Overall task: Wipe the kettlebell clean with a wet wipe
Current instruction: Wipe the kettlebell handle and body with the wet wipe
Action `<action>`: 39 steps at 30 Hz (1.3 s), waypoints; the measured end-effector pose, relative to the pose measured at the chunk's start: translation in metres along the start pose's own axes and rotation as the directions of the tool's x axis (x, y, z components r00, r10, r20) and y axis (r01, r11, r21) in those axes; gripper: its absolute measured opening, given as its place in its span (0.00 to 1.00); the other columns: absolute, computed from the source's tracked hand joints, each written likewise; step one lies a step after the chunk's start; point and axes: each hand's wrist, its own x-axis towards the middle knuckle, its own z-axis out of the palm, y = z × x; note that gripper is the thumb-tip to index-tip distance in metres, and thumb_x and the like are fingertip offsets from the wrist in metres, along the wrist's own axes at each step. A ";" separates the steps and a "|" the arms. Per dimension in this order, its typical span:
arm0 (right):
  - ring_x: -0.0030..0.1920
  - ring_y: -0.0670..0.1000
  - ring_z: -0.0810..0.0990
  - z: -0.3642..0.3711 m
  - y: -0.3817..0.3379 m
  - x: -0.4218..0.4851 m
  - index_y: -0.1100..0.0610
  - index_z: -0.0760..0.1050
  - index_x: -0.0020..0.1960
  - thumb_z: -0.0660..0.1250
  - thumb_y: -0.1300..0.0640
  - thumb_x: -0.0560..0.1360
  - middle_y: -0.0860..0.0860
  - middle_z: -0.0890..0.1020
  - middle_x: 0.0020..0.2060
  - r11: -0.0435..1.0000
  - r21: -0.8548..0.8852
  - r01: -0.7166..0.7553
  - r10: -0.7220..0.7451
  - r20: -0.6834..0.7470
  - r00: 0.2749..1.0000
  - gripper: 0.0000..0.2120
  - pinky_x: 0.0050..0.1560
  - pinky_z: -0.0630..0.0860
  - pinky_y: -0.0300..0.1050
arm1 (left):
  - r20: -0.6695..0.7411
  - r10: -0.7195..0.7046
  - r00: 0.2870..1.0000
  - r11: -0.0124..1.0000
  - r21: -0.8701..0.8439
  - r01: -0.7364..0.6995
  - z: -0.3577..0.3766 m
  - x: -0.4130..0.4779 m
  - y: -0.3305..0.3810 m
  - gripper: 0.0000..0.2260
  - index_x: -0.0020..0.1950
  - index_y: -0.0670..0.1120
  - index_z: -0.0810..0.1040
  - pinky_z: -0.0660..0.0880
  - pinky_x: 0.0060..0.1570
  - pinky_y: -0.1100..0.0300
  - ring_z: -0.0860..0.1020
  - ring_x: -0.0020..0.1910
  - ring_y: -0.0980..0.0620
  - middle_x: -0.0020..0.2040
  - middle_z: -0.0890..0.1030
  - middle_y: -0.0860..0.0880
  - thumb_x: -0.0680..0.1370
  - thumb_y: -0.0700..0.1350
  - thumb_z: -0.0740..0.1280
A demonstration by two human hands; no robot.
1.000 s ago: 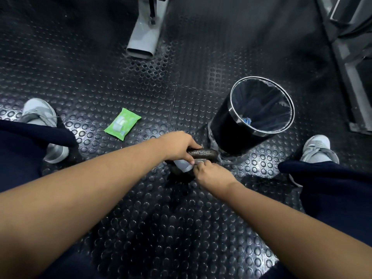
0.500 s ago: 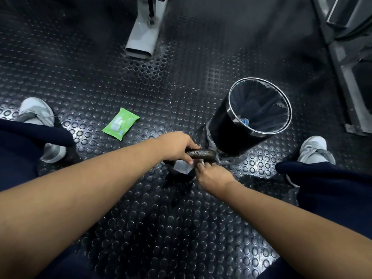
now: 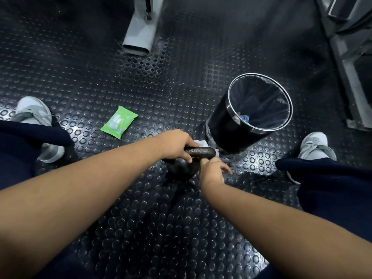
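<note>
Kettlebell (image 3: 186, 168) sits on the studded floor mat (image 3: 141, 218), directly under the left hand (image 3: 175, 142), whose fingers wrap tight round the handle (image 3: 201, 151), probably to stop the weight rocking while it is rubbed. Just right of that grip the right hand (image 3: 211, 171) meets the handle's end, where white folds of the wet wipe (image 3: 200, 142) show; whether its fingers pinch or only press it I cannot tell. Beyond the grip a lined bin (image 3: 223, 127) waits for the used wipe.
</note>
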 end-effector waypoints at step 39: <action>0.57 0.59 0.83 0.036 -0.026 0.026 0.62 0.53 0.82 0.60 0.58 0.82 0.63 0.55 0.79 0.908 0.412 0.075 -0.032 -0.109 0.993 0.32 0.44 0.84 0.51 | 0.000 -0.015 1.000 1.000 -0.009 0.015 0.002 -0.001 -0.003 0.26 0.72 0.63 0.76 0.78 0.56 0.54 0.81 0.54 0.50 0.58 0.85 0.56 0.75 0.57 0.76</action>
